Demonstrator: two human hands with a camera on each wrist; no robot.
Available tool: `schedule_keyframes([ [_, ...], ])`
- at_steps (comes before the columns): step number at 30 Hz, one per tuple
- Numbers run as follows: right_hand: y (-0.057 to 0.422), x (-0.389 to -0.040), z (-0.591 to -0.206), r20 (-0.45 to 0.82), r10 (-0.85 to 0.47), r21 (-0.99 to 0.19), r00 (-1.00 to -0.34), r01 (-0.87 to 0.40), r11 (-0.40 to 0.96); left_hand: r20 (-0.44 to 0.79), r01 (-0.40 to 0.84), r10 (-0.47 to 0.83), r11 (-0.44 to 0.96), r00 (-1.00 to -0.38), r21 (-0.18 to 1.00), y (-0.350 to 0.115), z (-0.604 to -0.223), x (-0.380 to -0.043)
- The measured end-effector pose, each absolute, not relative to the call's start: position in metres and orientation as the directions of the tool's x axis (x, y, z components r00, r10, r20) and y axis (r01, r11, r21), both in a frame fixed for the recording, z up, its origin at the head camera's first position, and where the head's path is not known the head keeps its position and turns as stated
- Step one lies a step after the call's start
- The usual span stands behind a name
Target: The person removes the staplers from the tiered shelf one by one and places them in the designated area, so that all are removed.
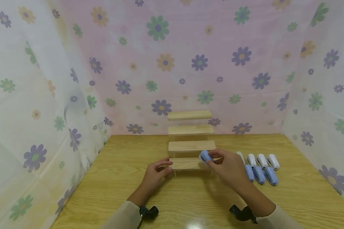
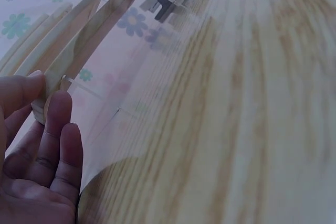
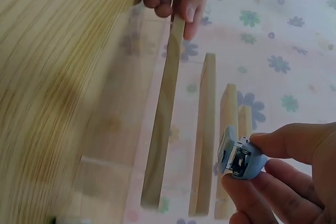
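Note:
A small blue stapler (image 1: 205, 156) is pinched between the thumb and fingers of my right hand (image 1: 228, 167), over the right end of the lowest board. In the right wrist view the stapler (image 3: 241, 156) shows its metal inner side. My left hand (image 1: 158, 171) grips the left end of that lowest board, part of a tiered wooden stand (image 1: 186, 163) with clear supports. In the left wrist view, thumb and fingers (image 2: 58, 111) lie on either side of the board's end (image 2: 52, 77).
Right of the stand, white staplers (image 1: 261, 160) line up behind a row of blue staplers (image 1: 270, 176); my right hand partly covers the leftmost ones. The wood-grain table (image 1: 126, 149) meets flowered cloth (image 1: 175, 82) at the back and sides.

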State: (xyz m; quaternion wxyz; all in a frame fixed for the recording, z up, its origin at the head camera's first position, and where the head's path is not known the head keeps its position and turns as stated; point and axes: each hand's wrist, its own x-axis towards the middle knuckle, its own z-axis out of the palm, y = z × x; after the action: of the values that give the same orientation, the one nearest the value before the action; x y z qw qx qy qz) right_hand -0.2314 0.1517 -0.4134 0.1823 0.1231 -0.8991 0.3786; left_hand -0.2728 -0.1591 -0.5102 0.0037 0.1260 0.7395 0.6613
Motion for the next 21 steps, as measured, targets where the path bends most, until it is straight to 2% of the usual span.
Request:
schedule_keyframes([
  [11,0.201,-0.225,-0.424,0.474,0.001,-0.582,-0.881,-0.313,0.750,0.164,0.180,0.181,0.079,-0.970,0.980,-0.161,-0.510,-0.269],
  [21,0.261,-0.212,-0.422,0.444,0.076,-0.531,-0.893,-0.194,0.825,0.169,0.190,0.206,0.089,-0.964,0.978,-0.160,-0.511,-0.274],
])
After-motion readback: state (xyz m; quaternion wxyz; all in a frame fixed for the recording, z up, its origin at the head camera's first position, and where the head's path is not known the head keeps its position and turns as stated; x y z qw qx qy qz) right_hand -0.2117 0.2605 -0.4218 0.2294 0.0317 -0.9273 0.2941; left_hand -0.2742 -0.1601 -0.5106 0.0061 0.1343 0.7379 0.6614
